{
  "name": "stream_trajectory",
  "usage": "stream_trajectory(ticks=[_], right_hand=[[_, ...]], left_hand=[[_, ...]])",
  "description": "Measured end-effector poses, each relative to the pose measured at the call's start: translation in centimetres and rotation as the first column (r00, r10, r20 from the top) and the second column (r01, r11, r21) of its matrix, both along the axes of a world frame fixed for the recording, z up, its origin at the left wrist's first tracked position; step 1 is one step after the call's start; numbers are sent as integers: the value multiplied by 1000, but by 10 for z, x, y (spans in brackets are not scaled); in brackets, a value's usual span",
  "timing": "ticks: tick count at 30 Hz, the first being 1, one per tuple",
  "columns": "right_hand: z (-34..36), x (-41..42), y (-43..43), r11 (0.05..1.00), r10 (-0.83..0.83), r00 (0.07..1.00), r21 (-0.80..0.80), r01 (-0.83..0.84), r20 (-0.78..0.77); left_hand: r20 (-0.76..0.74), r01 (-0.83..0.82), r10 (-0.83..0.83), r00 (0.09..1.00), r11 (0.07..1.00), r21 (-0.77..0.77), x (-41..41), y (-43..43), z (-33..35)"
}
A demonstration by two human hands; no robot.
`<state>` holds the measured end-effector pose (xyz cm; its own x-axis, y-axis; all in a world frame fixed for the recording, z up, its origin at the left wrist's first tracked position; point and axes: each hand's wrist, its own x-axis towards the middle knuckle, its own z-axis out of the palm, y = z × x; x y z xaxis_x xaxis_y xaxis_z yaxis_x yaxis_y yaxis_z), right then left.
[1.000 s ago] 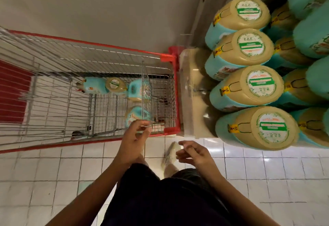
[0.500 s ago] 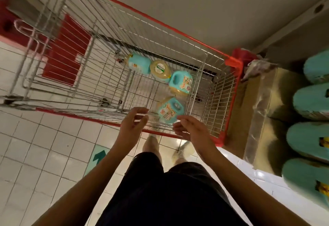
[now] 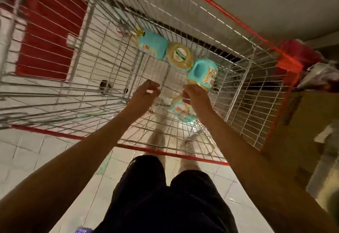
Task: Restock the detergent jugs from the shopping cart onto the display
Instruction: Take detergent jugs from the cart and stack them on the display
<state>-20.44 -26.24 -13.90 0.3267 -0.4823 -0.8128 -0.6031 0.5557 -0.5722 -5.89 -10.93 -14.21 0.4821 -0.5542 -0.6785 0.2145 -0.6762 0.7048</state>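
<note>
Several teal detergent jugs lie in the wire shopping cart point(image 3: 238, 93). One jug point(image 3: 152, 46) lies at the far side, beside a jug showing its beige base point(image 3: 179, 56), and a third jug point(image 3: 203, 73) shows its handle hole. My right hand point(image 3: 195, 96) is inside the cart, its fingers curled over the top of the nearest jug point(image 3: 183, 111). Just to its left, my left hand point(image 3: 146, 93) hovers over the cart floor with loosely curled fingers, holding nothing. The display is out of view.
The cart's red rim point(image 3: 165, 153) runs in front of my legs. A brown cardboard box point(image 3: 297, 122) stands right of the cart with a crumpled plastic bag point(image 3: 319, 73) on top. White floor tiles point(image 3: 27, 150) lie to the left.
Both hands have gone from above the cart's near rim down into the cart. My right hand has reached the nearest jug. The view has swung left, away from the display.
</note>
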Motion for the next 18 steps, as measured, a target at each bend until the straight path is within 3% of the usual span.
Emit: stream_trajectory(ticks=[2,4,8,11,14,18], right_hand=[[-38,16,-12,996,40,998,-71,-44,-57],[-82,28,-26,968,169,976,-165,-190,-136],[-162,43,-54,835,398,865,-269,-479,-306],[-218,56,-77,773,392,857,-385,-504,-334],[-263,66,-93,717,338,887,-524,-460,-316],[-304,75,-104,686,336,899,-580,-439,-282]], left_hand=[[-16,24,-24,1000,999,42,13,-18,-36],[-57,57,-52,997,995,85,28,-37,-77],[-92,87,-72,993,982,170,51,-70,-158],[-70,43,-28,997,974,223,62,-89,-214],[-25,-85,91,996,981,176,72,-113,-257],[-159,-210,214,964,977,41,82,-147,-290]])
